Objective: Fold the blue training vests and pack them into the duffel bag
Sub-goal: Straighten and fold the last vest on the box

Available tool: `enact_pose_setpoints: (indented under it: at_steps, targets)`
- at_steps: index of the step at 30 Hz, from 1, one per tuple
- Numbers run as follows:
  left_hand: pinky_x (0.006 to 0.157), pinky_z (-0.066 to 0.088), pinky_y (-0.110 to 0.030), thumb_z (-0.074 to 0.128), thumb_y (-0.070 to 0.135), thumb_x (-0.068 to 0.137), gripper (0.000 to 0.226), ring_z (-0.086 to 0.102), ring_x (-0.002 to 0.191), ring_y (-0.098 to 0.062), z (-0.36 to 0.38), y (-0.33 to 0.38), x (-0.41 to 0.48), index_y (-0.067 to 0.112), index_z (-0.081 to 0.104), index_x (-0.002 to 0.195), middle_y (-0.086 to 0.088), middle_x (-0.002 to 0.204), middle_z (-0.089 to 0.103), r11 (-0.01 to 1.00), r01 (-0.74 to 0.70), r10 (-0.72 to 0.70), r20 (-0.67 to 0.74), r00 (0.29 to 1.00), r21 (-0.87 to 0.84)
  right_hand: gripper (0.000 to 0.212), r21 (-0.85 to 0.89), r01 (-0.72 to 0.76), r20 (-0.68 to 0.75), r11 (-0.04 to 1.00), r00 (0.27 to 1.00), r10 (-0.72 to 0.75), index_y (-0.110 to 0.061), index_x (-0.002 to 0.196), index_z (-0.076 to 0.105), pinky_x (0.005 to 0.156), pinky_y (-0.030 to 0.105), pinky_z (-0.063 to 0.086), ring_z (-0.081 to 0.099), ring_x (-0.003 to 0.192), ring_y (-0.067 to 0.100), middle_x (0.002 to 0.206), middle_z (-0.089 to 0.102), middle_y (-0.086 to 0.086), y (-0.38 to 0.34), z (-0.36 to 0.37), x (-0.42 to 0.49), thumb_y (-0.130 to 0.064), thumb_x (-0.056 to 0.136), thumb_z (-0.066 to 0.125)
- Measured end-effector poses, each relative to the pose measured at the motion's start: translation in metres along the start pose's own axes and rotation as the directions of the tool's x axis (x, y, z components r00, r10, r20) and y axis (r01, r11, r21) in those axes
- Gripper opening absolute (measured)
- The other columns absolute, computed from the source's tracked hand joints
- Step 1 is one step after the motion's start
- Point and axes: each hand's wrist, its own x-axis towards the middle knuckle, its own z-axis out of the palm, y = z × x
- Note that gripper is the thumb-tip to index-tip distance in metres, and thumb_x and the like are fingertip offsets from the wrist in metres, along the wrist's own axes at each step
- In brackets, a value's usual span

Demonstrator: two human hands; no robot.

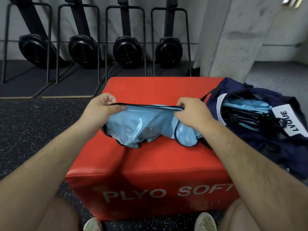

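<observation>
Pinching the dark trim, the left hand (pixel 101 107) grips one end of the vest's (pixel 141 124) top edge and the right hand (pixel 191 112) grips the other, drawn taut while the rest sags crumpled onto the box (pixel 150 164). Lay it flat there and match the edges before folding, so that it slides in on the folded vests (pixel 246 105) inside the bag (pixel 283 155).

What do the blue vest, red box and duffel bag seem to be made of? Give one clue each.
Blue vest: probably thin synthetic mesh, glossy; it shines and crumples. Red box: likely vinyl-covered foam, smooth and semi-glossy; rounded edges, printed PLYO SOFT. Duffel bag: seemingly woven navy fabric, matte; it slumps and creases.
</observation>
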Motion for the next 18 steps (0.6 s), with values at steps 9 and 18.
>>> enact_pose_setpoints:
  at_steps: [9,18]
  targets:
    - [0.056,0.047,-0.037,0.067,0.016,0.090,0.021,0.053,0.057,-0.022,0.022,0.003,-0.001,0.031,0.052,0.087,-0.008,0.070,0.054,1.000,0.016,-0.015,-0.146,0.989,0.002,0.032,0.323,-0.229,0.197,0.919,0.965,0.171,-0.017,0.057,0.044,0.054,0.031,0.031,0.041,0.056,0.018,0.057,0.043,-0.002,-0.008,-0.025,-0.002,-0.028,0.082,0.061]
    - [0.069,0.056,-0.051,0.073,0.026,0.087,0.009,0.056,0.068,-0.020,0.084,0.008,-0.020,0.021,0.066,0.085,0.004,0.075,0.063,0.970,-0.174,0.156,0.118,0.981,0.167,0.016,0.670,-0.290,0.318,0.683,0.944,0.089,-0.016,0.079,0.061,0.052,0.029,0.032,0.041,0.054,0.015,0.060,0.044,-0.002,-0.055,-0.012,-0.004,-0.026,0.075,0.073]
